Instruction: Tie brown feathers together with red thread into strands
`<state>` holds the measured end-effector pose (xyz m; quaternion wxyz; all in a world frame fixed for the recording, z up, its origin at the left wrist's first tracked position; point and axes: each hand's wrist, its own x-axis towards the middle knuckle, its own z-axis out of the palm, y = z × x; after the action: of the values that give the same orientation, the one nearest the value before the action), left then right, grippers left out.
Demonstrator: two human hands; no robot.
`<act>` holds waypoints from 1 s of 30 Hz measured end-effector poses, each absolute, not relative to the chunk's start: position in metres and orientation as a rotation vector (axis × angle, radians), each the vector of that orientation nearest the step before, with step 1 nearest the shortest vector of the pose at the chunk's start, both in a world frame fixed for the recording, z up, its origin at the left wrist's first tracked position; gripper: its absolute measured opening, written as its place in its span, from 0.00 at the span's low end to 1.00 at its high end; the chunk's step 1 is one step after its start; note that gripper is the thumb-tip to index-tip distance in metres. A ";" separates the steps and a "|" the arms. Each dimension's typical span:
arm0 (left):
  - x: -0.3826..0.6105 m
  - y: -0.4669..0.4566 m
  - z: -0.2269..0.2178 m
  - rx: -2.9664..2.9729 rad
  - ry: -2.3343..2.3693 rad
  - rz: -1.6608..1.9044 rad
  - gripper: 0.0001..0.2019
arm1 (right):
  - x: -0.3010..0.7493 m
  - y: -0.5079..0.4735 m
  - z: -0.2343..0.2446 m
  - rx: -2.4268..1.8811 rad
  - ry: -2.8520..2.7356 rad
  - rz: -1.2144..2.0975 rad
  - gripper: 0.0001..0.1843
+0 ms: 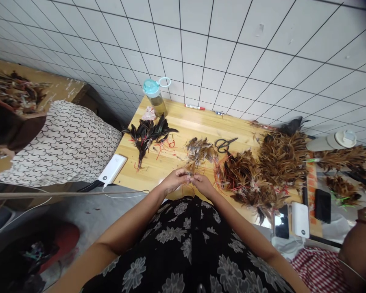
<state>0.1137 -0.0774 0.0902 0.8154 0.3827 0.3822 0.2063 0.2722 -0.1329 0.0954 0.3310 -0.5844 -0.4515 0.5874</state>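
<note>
My left hand (175,180) and my right hand (202,184) meet at the table's front edge, fingertips pinched close together. Between them is a small brown feather bunch (191,166), its tips pointing away from me; the exact grip is too small to make out. Just beyond lies a loose pile of grey-brown feathers (199,148). Red strings (217,173) trail over the wood to the right of my hands. Black-handled scissors (225,144) rest past that pile. Tied bundles of brown feathers (244,171) are heaped on the right, and black feathers (149,133) lie to the left.
A bottle with a turquoise lid (155,97) stands at the back left. A red-and-white marker (194,107) lies by the tiled wall. White power banks (112,169) sit at either side. People work left and right; one person's arm (358,252) shows at the right edge.
</note>
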 end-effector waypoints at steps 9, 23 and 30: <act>0.107 -0.084 0.074 0.825 0.795 0.423 0.18 | 0.269 -0.141 0.083 -1.490 -1.164 1.617 0.19; 0.100 -0.037 0.042 1.424 1.301 0.575 0.07 | 0.292 -0.122 0.045 -1.776 -1.019 1.257 0.20; 0.114 -0.032 0.002 1.973 1.216 0.427 0.04 | 0.321 -0.111 0.010 -1.873 -1.012 0.867 0.18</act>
<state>0.1142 -0.0315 0.0019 0.3826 0.7735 0.4767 0.1676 0.3211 -0.1113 0.0098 0.4093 -0.7434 -0.4017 0.3442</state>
